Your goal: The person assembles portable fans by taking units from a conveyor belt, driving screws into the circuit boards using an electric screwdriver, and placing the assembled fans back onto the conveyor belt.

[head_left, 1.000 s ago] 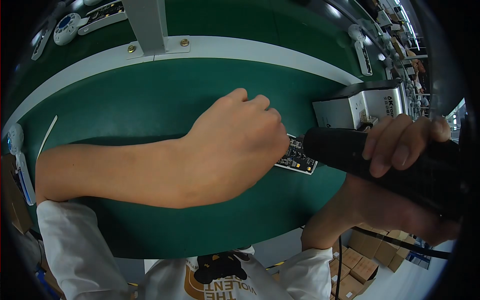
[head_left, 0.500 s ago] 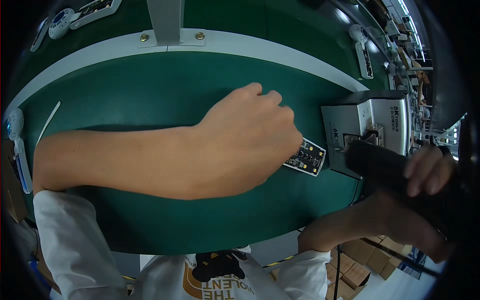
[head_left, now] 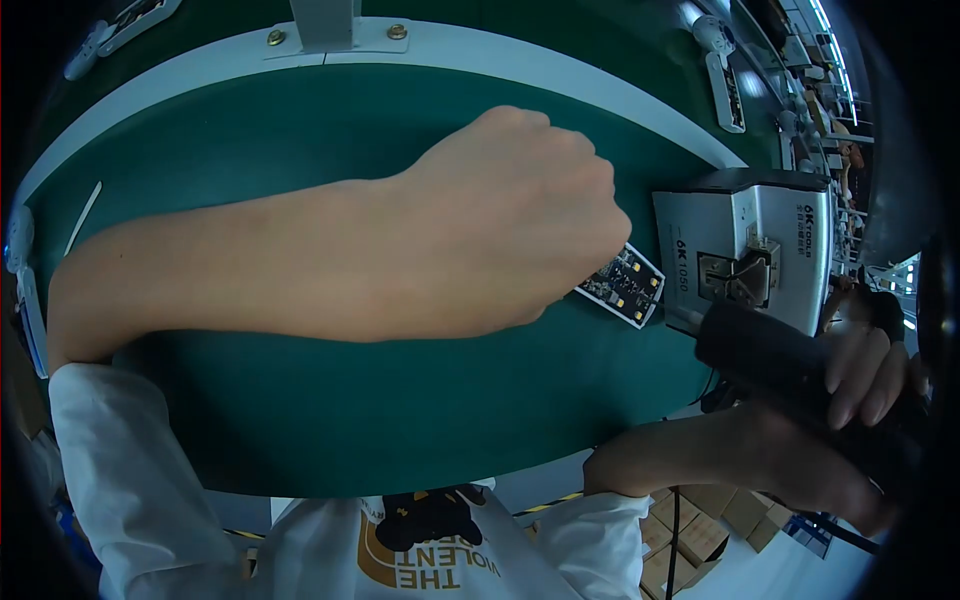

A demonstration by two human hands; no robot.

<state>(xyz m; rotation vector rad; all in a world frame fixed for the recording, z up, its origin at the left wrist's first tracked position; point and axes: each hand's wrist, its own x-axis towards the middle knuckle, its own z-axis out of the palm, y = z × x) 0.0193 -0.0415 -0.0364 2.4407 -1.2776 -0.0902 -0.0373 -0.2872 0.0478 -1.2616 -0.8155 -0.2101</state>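
My left hand (head_left: 525, 225) is closed, knuckles up, over a white-edged piece with a black circuit board (head_left: 632, 287). One end of the board, with small yellowish parts on it, sticks out past the fingers to the right. The fingertips and the rest of the piece are hidden under the hand. My right hand (head_left: 850, 400) is wrapped round a black electric screwdriver (head_left: 765, 345) at the right. Its thin bit points left and reaches the right edge of the board; whether it touches a screw I cannot make out.
A silver screw feeder box (head_left: 735, 255) stands right of the board on the green mat (head_left: 400, 420). A thin white strip (head_left: 84, 217) lies at the left. Beyond the white rail (head_left: 560, 85) lies another white device (head_left: 725, 85). Cardboard boxes (head_left: 690, 530) sit below, at the lower right.
The screwdriver's tip has come from in front of the feeder box to the board's right edge. My left hand keeps hold of the piece, and the view has shifted slightly.
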